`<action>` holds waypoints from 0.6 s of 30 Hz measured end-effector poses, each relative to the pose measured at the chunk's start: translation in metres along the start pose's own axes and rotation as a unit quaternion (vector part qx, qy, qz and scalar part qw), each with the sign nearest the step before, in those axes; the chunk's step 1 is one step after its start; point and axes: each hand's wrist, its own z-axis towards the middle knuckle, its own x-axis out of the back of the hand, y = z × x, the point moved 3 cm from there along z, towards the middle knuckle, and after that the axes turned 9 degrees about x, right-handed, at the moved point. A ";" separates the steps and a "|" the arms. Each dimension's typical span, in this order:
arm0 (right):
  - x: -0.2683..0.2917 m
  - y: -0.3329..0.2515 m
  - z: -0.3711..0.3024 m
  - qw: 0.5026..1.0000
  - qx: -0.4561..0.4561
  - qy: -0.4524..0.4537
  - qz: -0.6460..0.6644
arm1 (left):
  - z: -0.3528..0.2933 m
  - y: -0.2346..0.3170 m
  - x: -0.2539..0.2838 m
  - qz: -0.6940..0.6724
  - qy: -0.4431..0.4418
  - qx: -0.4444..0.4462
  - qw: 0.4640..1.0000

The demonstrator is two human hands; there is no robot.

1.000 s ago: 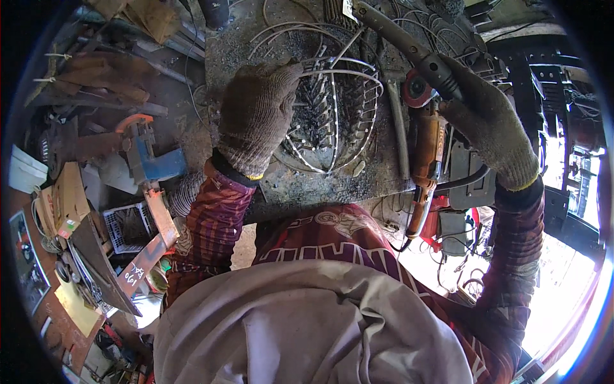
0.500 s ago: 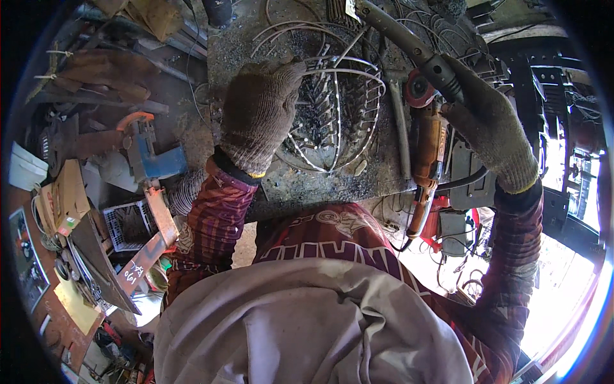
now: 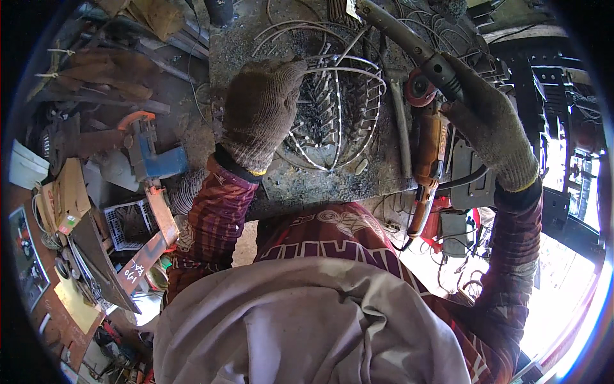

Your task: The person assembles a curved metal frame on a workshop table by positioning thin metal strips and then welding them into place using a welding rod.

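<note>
My left hand (image 3: 261,109), in a grey-brown knit glove, is closed on the upper left side of a leaf-shaped metal wire frame (image 3: 337,115). Shiny bent rods form its outline, with a middle rod and short slanted pieces. My right hand (image 3: 489,121), gloved alike, wraps round the ribbed grip of a dark welding electrode holder (image 3: 409,41). From the holder's far end a thin rod (image 3: 350,47) slants down to the frame's top, its tip close to or touching it. My left fingers are mostly hidden behind the glove's back.
On the dark, gritty workbench (image 3: 300,192), an orange angle grinder (image 3: 430,150) lies right of the frame beside a metal bar (image 3: 401,128). Curved rods (image 3: 288,29) lie at the back. A blue clamp-like tool (image 3: 160,160) and a white crate (image 3: 128,224) are at left.
</note>
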 end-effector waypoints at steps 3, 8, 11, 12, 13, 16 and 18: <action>0.000 0.001 -0.001 1.000 0.002 0.004 -0.007 | 0.004 0.002 0.001 0.009 -0.023 0.005 1.000; -0.001 -0.003 -0.002 1.000 -0.005 0.009 -0.008 | 0.005 0.004 0.004 0.011 -0.053 0.031 0.998; -0.003 0.002 -0.003 0.999 0.034 0.022 -0.033 | 0.006 0.005 0.004 0.026 -0.058 0.028 0.998; -0.003 0.002 -0.002 0.999 0.034 0.022 -0.032 | 0.006 0.005 0.004 0.036 -0.062 0.023 0.997; -0.004 0.002 -0.002 0.998 0.041 0.027 -0.031 | 0.005 0.003 0.003 0.036 -0.063 0.023 0.997; -0.005 0.006 -0.002 0.998 0.052 0.036 -0.027 | 0.006 0.002 0.003 0.015 -0.043 -0.001 0.999; -0.008 0.008 -0.004 0.997 0.058 0.040 -0.025 | 0.004 0.004 0.003 0.018 -0.040 0.002 0.999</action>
